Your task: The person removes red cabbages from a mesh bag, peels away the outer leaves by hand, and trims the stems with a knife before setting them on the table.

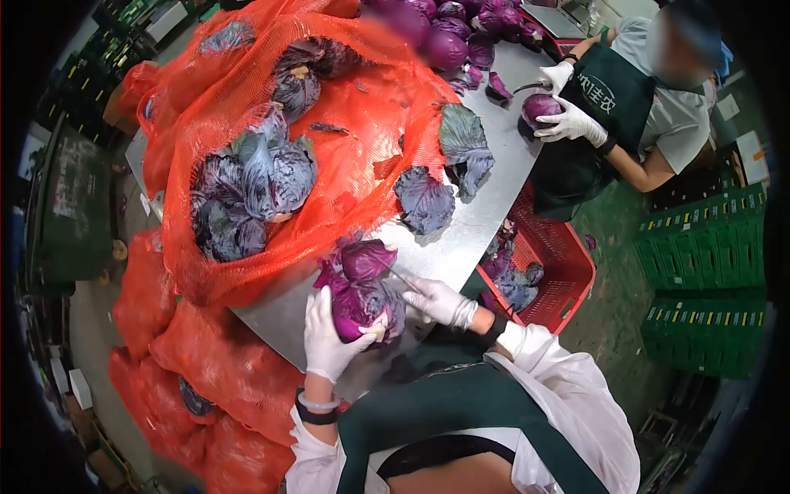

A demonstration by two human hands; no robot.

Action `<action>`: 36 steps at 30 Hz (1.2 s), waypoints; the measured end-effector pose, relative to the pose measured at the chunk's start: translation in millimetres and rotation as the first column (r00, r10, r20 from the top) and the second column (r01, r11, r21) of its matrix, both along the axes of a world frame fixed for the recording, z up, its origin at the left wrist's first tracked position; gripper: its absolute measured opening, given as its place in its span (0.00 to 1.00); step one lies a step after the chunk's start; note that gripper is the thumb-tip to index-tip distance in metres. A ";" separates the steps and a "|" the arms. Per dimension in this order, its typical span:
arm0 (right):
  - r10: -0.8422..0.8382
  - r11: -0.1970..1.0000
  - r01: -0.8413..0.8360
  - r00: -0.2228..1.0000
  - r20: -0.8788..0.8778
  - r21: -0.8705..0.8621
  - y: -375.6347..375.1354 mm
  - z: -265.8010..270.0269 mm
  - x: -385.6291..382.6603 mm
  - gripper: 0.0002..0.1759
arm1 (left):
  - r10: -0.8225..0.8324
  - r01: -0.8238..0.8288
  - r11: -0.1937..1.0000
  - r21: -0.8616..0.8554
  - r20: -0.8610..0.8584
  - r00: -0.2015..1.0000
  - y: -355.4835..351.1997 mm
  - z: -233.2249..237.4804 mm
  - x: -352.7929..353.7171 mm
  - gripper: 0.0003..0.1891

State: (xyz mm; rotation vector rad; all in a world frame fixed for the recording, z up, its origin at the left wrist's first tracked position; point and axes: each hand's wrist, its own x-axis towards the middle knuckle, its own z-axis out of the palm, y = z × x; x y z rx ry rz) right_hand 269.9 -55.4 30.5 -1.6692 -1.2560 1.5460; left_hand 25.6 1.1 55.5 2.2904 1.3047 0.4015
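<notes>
A red cabbage (352,306) with purple outer leaves peeling away sits in my gloved left hand (327,336), held above the near edge of the metal table (485,221). My gloved right hand (444,303) is closed around a knife (403,280), whose thin blade points toward the cabbage's upper right side. Most of the handle is hidden in my fingers. One loose purple leaf (368,259) stands out at the top of the cabbage. Beyond it, an open orange mesh bag (362,136) lies on the table with several untrimmed cabbages (276,177) inside.
Loose outer leaves (425,200) lie on the table. A red crate (568,263) with leaf scraps stands below its right edge. Across the table, a co-worker (617,107) trims another cabbage (540,110). Filled mesh bags (222,362) are piled at left; green crates (704,247) stand at right.
</notes>
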 end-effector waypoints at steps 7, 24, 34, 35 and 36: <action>-0.157 0.967 0.132 0.982 0.101 0.217 -3.4 -10.9 -11.7 0.29 | 0.259 -0.168 0.937 -0.307 0.286 0.923 -2.9 -31.6 14.5 0.45; -0.596 0.787 0.549 0.795 -0.115 -0.281 11.3 -83.3 10.0 0.17 | 0.541 -0.139 0.814 -0.563 0.651 0.532 -33.8 -68.0 -0.9 0.38; 0.072 0.875 -0.304 0.852 0.518 0.377 13.6 17.3 -15.9 0.38 | 0.121 0.022 0.948 -0.316 0.427 0.896 -22.8 -46.8 -3.0 0.42; 0.138 0.889 -0.338 0.840 0.525 0.308 15.8 13.2 -17.5 0.37 | 0.122 0.024 0.948 -0.316 0.433 0.893 -17.2 -47.9 -5.0 0.42; 0.124 0.861 -0.355 0.841 0.527 0.364 17.2 11.4 -14.4 0.30 | 0.067 0.079 0.948 -0.307 0.436 0.897 -11.2 -49.3 -8.4 0.42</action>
